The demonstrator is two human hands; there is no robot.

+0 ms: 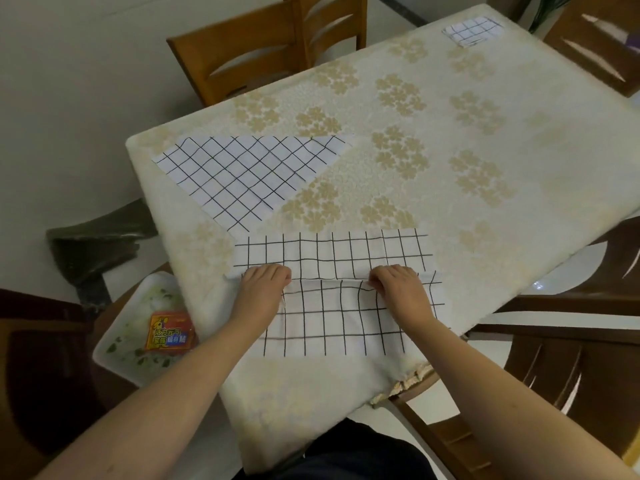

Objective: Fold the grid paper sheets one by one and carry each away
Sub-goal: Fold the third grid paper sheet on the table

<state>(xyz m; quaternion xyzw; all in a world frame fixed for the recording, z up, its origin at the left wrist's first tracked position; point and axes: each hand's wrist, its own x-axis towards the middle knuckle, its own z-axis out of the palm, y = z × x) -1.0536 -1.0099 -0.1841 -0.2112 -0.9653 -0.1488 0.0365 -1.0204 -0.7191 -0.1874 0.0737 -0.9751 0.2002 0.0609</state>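
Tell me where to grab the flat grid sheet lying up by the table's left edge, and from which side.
Take the unfolded grid sheet by its near pointed corner, coming from the person's side. It lies flat and skewed on the table, so that corner probably lifts most easily. Both the left hand and right hand are pinching the near sheet.

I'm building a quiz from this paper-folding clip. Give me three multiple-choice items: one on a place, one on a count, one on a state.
1. Where does the small folded grid paper lie?
A. far corner of the table
B. on a chair
C. under the left hand

2. How many grid paper pieces show on the table?
A. one
B. three
C. five

3. What are both hands doing to the near grid sheet?
A. hovering above it
B. tearing it
C. pinching a raised crease across it

Answers: 1 A, it sits at the far right corner. 2 B, near sheet, diagonal sheet, folded piece. 3 C, left hand and right hand grip the ridge.
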